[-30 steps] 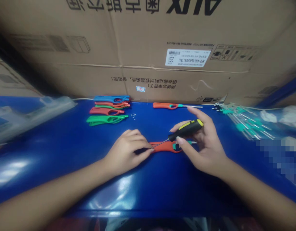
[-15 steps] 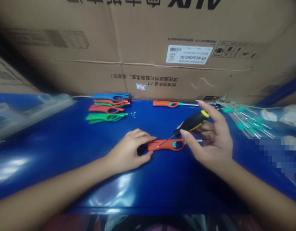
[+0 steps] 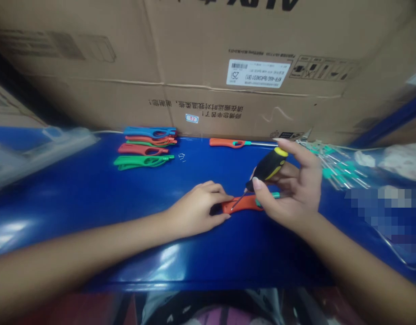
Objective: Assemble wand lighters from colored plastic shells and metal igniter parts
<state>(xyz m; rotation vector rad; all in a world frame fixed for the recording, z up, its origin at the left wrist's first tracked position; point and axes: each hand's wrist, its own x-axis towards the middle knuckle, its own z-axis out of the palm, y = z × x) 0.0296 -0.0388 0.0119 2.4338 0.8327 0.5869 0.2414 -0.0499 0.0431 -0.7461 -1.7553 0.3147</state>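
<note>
**Screwdriver at work on an orange lighter**

The left hand (image 3: 201,210) pinches the orange lighter's (image 3: 243,204) left end on the blue surface (image 3: 181,266); the right hand (image 3: 296,185) grips a screwdriver (image 3: 267,167), tip at its body. Fastening looks unfinished. Beyond, a second lighter (image 3: 226,142) seems assembled; coloured handles (image 3: 143,149) and teal-fitted rods (image 3: 343,167) remain unjoined.
</note>
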